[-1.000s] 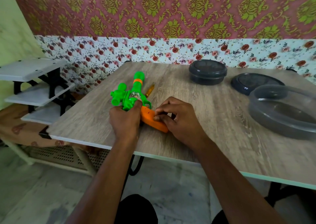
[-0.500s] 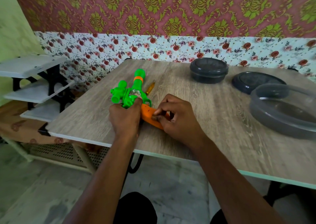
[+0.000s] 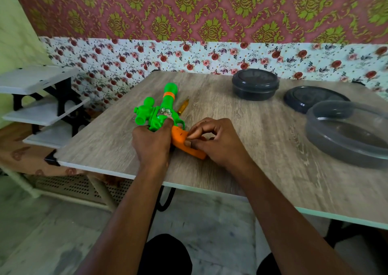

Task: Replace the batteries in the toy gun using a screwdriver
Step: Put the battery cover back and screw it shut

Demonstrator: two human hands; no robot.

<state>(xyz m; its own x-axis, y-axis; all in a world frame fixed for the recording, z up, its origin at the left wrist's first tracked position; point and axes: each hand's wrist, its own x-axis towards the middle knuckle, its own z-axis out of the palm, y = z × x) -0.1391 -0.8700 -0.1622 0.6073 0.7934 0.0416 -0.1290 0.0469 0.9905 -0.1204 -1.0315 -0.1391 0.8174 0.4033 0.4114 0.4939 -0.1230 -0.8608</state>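
Observation:
A green toy gun (image 3: 159,111) with an orange grip (image 3: 182,142) lies on the wooden table (image 3: 241,128), barrel pointing away from me. My left hand (image 3: 152,142) clasps the green body near the trigger. My right hand (image 3: 212,141) rests on the orange grip, thumb and fingertips pinched together over it; whether they hold something small I cannot tell. A yellow-handled screwdriver (image 3: 183,106) lies on the table just right of the barrel, partly hidden behind the gun.
A lidded dark round container (image 3: 255,84) stands at the back. A dark lid (image 3: 312,98) and an open grey round container (image 3: 348,134) sit at the right. White shelves (image 3: 35,98) stand left of the table. The near table edge runs under my forearms.
My right hand's fingers have shifted on the orange grip, now pinched closer together. The gun and left hand stay nearly where they were; the camera has moved slightly.

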